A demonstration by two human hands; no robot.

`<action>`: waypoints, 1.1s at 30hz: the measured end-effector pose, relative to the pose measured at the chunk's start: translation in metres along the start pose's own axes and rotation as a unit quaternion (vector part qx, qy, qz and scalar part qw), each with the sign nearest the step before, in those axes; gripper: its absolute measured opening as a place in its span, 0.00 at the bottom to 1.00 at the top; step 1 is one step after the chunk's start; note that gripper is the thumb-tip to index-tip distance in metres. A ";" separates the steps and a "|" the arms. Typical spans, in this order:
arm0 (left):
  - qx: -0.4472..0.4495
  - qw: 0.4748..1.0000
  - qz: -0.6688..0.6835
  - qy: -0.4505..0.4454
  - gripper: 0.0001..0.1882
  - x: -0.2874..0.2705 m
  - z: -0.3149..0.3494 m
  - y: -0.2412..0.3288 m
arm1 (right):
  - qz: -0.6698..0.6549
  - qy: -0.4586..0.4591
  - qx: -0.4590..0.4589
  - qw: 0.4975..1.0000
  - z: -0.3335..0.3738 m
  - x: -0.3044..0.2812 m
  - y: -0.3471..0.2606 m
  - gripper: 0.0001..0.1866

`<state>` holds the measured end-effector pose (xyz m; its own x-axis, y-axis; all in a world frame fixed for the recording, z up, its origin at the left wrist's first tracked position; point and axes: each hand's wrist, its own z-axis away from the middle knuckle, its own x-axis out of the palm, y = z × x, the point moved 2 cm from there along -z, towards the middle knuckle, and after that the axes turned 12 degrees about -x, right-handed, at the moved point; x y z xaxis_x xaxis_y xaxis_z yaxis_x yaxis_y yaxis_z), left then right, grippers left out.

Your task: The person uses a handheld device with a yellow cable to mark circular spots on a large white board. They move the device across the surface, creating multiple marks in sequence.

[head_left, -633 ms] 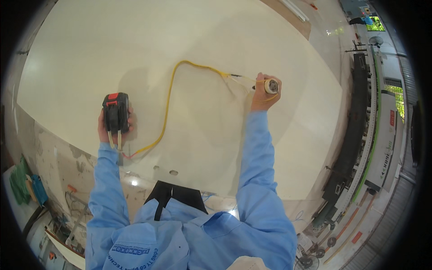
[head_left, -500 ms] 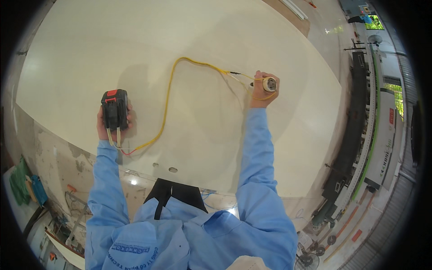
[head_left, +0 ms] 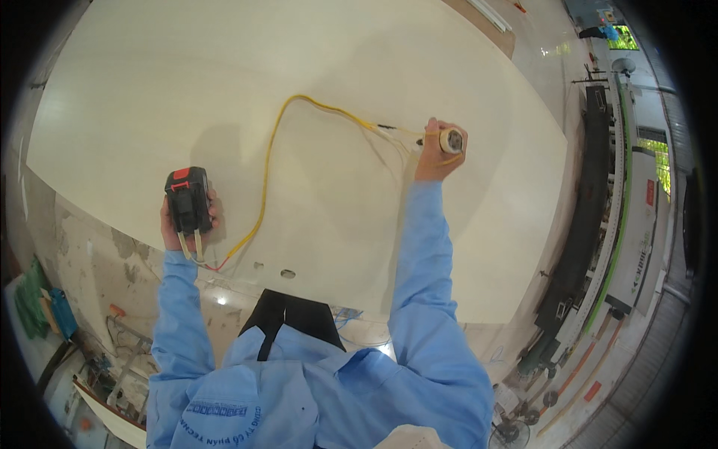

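My left hand (head_left: 172,236) is wrapped round a black battery pack (head_left: 188,202) with a red latch, holding it over the left side of a large cream tabletop (head_left: 336,217). Two pale leads come off the pack's near end and join a yellow cable (head_left: 266,168), with a red wire at the joint. The cable arches across the board to thin wires on the right. There my right hand (head_left: 434,160) grips a small round motor-like part (head_left: 451,140), pale-sided with a dark metallic end facing up. Its underside is hidden by the fingers.
Two small holes (head_left: 288,274) pierce the tabletop near its front edge. A long machine bed (head_left: 583,202) with a grey cover runs along the right. A brown panel with white strips (head_left: 486,24) lies at the far right. Tools and a green cloth (head_left: 34,299) are at lower left.
My left hand has come nearer to me with the battery pack, and the cable has shifted slightly left. My right hand has tilted and moved a little to the right with the round part.
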<state>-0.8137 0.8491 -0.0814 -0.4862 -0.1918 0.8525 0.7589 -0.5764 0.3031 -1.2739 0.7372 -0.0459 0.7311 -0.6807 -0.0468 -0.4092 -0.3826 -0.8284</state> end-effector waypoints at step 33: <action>-0.018 0.998 0.005 -0.060 0.39 -0.012 0.008 -0.001 | -0.021 -0.003 0.035 0.999 0.039 -0.015 -0.017 0.13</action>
<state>-0.8052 0.8580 -0.0880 -0.4217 -0.1021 0.9010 0.7458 -0.6042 0.2806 -1.2567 0.7785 -0.0530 0.7503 -0.6610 -0.0136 -0.3381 -0.3659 -0.8671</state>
